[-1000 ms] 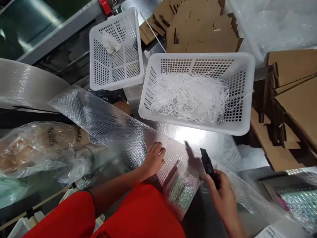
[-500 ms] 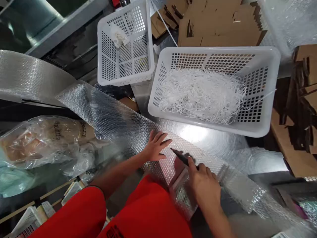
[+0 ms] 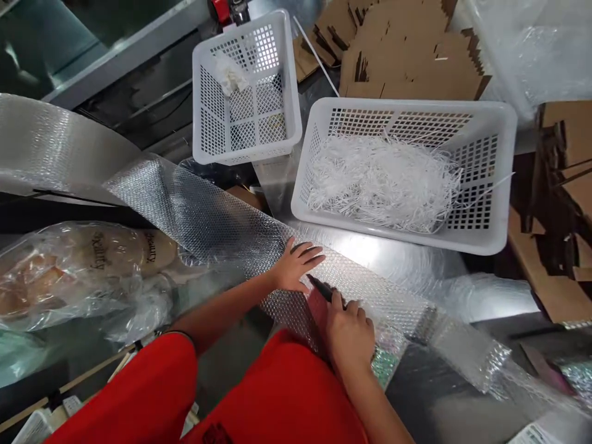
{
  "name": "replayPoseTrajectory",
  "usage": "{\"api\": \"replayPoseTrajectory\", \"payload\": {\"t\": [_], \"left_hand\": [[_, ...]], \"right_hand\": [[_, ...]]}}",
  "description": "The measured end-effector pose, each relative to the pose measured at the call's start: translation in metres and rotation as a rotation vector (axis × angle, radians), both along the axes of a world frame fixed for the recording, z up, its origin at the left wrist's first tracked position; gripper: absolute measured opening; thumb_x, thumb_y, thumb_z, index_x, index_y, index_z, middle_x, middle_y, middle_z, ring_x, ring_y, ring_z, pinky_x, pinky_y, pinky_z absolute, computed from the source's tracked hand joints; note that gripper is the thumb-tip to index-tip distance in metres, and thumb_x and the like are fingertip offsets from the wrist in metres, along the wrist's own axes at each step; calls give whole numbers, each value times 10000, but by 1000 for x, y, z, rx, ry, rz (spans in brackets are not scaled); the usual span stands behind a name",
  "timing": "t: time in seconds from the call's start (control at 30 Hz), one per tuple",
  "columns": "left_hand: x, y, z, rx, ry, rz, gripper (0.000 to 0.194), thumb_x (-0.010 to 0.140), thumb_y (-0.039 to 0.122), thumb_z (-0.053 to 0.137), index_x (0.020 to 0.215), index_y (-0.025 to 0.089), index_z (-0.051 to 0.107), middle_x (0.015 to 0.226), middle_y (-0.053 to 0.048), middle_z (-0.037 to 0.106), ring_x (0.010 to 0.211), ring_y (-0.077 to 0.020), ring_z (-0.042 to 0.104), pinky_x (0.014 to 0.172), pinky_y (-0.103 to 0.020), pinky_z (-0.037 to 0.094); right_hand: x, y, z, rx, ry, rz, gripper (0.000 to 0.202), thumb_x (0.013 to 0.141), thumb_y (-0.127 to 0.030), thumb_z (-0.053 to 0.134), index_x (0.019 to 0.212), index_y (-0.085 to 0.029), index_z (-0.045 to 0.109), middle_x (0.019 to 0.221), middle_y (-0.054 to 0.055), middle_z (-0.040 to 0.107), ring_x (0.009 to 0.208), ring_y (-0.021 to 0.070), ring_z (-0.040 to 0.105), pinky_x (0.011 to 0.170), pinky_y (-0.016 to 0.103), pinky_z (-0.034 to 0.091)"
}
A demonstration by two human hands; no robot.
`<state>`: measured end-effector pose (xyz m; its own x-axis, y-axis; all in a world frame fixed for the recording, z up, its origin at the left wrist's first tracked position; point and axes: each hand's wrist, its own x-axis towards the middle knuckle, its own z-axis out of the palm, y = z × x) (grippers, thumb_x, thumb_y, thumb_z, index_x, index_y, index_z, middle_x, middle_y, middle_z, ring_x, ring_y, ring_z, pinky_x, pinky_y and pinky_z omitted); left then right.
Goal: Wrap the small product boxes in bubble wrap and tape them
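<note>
Pretty crowded spot I've got here. Just past my hands is a big white basket [image 3: 416, 105] full of shredded paper [image 3: 383, 179], with a smaller white basket [image 3: 250, 152] on its left that has a crumpled white wad in it. Flat cardboard [image 3: 407, 61] is stacked behind them, and there's more over on the right. Fat roll [image 3: 65, 145] of wrap at far left, clear plastic bag [image 3: 74, 277] below it. My own right hand [image 3: 350, 336] gets in the way a bit: it covers most of the knife's handle, and a shiny greenish packet [image 3: 386, 364] pokes out beside my wrist.

The bubble wrap [image 3: 222, 216] is a long, clear, silvery strip running slantwise from near the roll across the metal table [image 3: 430, 265], in front of the big basket. My left hand [image 3: 295, 269] lies on it, fingers spread wide. My right fingers are closed around the black knife [image 3: 321, 290], its pointed tip over the wrap, right by my left thumb.

A second ago the knife was tipped up off to the right and my left fingers were more bunched. Half a second ago the tip sat farther from my left hand, and the packet showed left of my right forearm instead.
</note>
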<state>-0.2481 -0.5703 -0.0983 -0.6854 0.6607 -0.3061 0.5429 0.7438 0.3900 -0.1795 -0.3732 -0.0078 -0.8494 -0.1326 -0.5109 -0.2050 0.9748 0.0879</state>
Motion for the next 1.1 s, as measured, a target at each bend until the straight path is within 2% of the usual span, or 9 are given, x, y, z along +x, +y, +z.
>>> {"api": "replayPoseTrajectory", "payload": {"t": [0.17, 0.33, 0.47, 0.63, 0.87, 1.1], "left_hand": [[0, 1, -1, -26, -4, 8, 1022, 780, 715, 666, 1601, 283, 235, 1665, -113, 280, 1507, -387, 226, 1203, -696, 6], [2, 1, -7, -4, 6, 20, 1055, 756, 693, 709, 1602, 294, 221, 1667, -108, 275, 1518, -376, 210, 1208, -690, -4], [2, 1, -9, 7, -13, 29, 1063, 749, 685, 722, 1602, 296, 219, 1668, -106, 274, 1524, -376, 205, 1206, -697, 2], [0, 3, -4, -19, -39, 35, 1061, 744, 644, 754, 1601, 311, 224, 1676, -108, 251, 1537, -379, 182, 1210, -689, 23], [1, 4, -1, -51, -39, 37, 1048, 761, 629, 747, 1604, 299, 220, 1680, -114, 233, 1545, -381, 161, 1209, -681, -24], [2, 0, -5, -54, -31, 29, 1074, 765, 741, 658, 1613, 272, 194, 1676, -121, 235, 1540, -401, 173, 1203, -689, -30]], "right_hand": [[-7, -9, -5, 3, -34, -36, 381, 1017, -240, 405, 1335, -186, 607, 955, 154, 694, 920, 279, 698, 727, 335, 463], [-20, -2, 7, 10, -91, 20, 342, 1010, -225, 405, 1262, -153, 624, 899, 156, 696, 877, 270, 707, 686, 318, 459], [-23, 13, 17, 58, -126, 40, 319, 999, -216, 412, 1205, -135, 642, 890, 166, 699, 835, 262, 712, 670, 315, 456], [-23, 33, 23, 120, -152, 70, 332, 968, -156, 415, 1191, -129, 659, 890, 180, 701, 858, 272, 717, 692, 322, 466], [-36, 54, 37, 173, -267, 3, 343, 988, -177, 395, 1119, -110, 705, 943, 220, 717, 924, 314, 732, 722, 358, 495], [-43, 93, 30, 171, -374, -50, 353, 979, -174, 400, 1103, -132, 727, 977, 211, 738, 941, 316, 738, 748, 381, 523]]}}
